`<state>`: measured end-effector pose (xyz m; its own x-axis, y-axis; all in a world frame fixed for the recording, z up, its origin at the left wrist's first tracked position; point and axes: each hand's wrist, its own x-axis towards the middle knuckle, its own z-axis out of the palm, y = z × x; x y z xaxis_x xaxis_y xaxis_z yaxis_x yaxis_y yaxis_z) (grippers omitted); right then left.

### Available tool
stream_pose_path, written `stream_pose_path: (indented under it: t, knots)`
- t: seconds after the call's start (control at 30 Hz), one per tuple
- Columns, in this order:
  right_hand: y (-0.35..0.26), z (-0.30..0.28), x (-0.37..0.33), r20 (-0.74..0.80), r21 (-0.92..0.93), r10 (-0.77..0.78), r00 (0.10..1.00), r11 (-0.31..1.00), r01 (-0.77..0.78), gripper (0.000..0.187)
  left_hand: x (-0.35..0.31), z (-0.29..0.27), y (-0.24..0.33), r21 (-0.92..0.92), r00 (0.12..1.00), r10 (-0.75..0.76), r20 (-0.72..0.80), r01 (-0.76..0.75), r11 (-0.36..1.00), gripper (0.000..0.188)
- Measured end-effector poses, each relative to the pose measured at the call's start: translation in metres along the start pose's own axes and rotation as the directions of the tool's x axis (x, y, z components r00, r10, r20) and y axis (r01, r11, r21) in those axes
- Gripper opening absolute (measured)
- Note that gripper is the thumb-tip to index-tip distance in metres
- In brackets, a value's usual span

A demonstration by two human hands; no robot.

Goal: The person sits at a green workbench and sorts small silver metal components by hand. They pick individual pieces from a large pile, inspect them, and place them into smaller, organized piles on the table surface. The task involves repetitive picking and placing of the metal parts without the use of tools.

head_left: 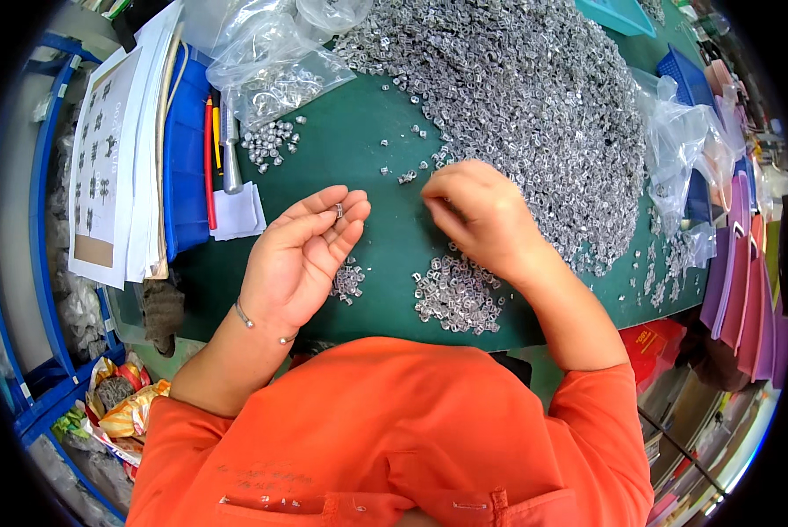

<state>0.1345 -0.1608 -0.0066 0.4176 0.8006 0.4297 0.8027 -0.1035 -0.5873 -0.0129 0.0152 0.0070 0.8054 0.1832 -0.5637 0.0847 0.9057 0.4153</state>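
My left hand (302, 246) is turned palm up over the green table (350, 149), pinching a small clear plastic piece (339, 211) between thumb and fingers. To its right, my right hand (477, 215) hangs palm down with the fingers curled together; whatever the fingertips may hold is hidden. Beyond it spreads a large heap of small clear plastic pieces (534, 114). A smaller pile of the same pieces (458, 294) lies near the table's front edge, below my right hand. Another little pile (348, 281) sits beside my left wrist. Several loose pieces (407, 176) are scattered between the hands and the heap.
Left stand a blue bin (186, 167), propped papers (104, 167), a red pencil (209, 167) and a metal-handled tool (231, 158). A clear bag of pieces (280, 83) lies behind a small grey cluster (271, 143). Right are plastic bags (683, 140) and a blue basket (685, 75).
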Motion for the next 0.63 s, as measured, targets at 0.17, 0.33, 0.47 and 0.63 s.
stream_pose_path:
  t: [0.17, 0.33, 0.47, 0.63]
  knots:
    - [0.002, -0.017, -0.001, -0.081, 0.387, 0.337, 0.938, 0.878, -0.282, 0.02, 0.003, -0.001, -0.003, -0.018, 0.999, -0.023, 0.025, 0.023, 1.0, 0.025]
    - [0.0, -0.019, -0.008, -0.052, 0.672, 0.442, 0.895, 0.679, -0.296, 0.031, 0.003, -0.001, -0.005, -0.015, 1.0, -0.031, 0.004, 0.031, 0.999, 0.024]
    - [-0.003, -0.018, -0.011, -0.104, 0.694, 0.421, 0.901, 0.68, -0.237, 0.031, 0.005, -0.004, -0.005, -0.033, 0.999, -0.043, 0.028, 0.044, 0.998, 0.024]
    - [0.02, -0.042, -0.003, 0.031, 0.266, 0.203, 0.979, 0.942, -0.204, 0.053, 0.014, -0.011, -0.008, 0.005, 0.998, -0.049, 0.034, 0.049, 0.999, 0.024]
